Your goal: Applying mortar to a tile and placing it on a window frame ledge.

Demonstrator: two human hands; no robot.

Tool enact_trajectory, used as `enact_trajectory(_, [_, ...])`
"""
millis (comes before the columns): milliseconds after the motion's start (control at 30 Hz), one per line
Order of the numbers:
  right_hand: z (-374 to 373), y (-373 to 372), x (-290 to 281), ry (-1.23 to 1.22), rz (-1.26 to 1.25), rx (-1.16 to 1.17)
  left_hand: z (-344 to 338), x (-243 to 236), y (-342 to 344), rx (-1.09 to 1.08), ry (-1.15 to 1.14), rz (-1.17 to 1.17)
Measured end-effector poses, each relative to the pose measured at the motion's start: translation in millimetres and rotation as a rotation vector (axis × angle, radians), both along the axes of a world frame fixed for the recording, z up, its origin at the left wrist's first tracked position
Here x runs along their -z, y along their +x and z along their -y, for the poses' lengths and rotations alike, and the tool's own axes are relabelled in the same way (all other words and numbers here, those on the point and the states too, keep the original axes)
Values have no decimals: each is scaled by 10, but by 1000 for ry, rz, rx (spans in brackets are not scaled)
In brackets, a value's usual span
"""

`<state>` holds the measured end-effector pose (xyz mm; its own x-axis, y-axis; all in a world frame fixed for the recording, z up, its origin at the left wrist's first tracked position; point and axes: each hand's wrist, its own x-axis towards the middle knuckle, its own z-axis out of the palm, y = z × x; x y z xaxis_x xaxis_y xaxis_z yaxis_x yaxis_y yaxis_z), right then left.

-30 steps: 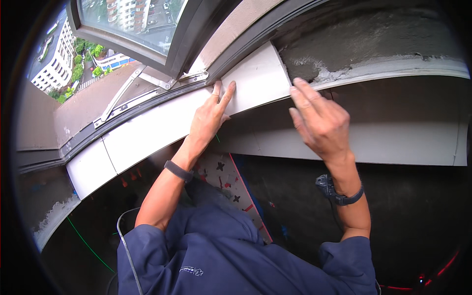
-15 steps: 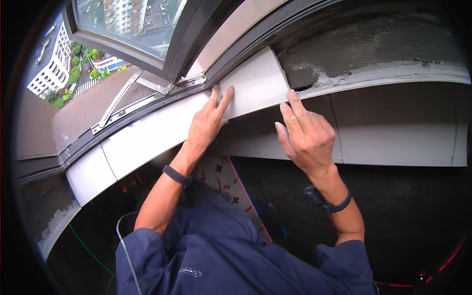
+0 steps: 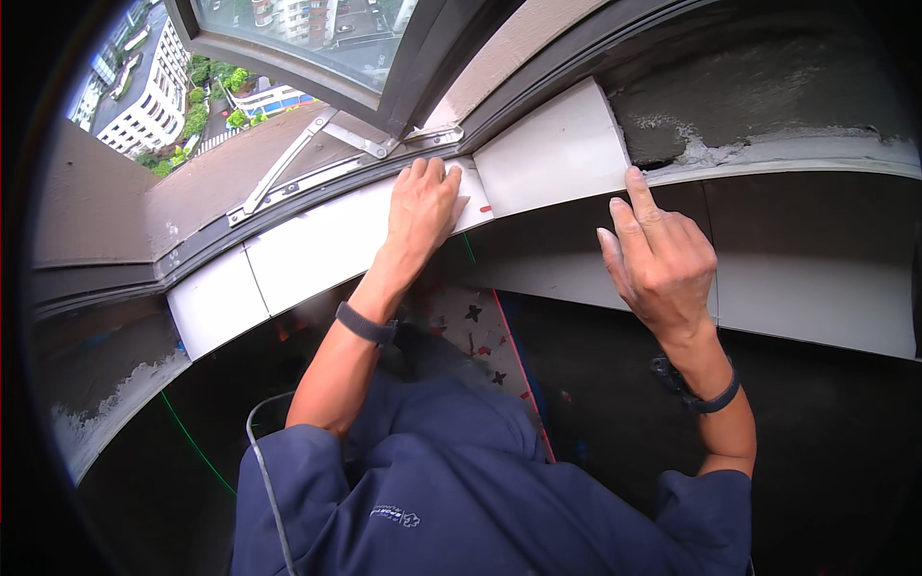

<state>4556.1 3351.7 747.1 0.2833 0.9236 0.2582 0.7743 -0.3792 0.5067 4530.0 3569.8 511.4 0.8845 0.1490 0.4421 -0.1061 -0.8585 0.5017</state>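
My left hand (image 3: 421, 213) is at a band of white tiles (image 3: 322, 245) below the window track, fingers bent close together; whatever lies under their tips is hidden. Beside it a small red piece (image 3: 486, 208) sits at the joint with another white tile (image 3: 543, 144). My right hand (image 3: 658, 254) has its index fingertip at that tile's lower right corner, its other fingers apart, holding nothing visible. Dark rough mortar (image 3: 740, 77) with a pale edge continues rightward from the tile.
An open window sash (image 3: 389, 58) with a metal hinge arm (image 3: 288, 165) overhangs the ledge, with buildings and trees far below outside. A pale panel (image 3: 807, 259) lies under the ledge on the right. A cable (image 3: 259, 461) hangs by my left side.
The view has shifted, moving the scene rightward in the picture. My left fingers, spread earlier, have curled together, uncovering the red piece. My right fingertip has stayed at the tile's corner since the middle frame.
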Motion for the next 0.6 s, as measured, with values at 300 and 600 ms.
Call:
enact_trajectory(300, [-9, -11, -5, 11, -13, -2, 132, -1, 76, -13, 108, -72])
enact_trajectory(600, [3, 8, 9, 19, -23, -14, 150, -1, 139, -19, 126, -86])
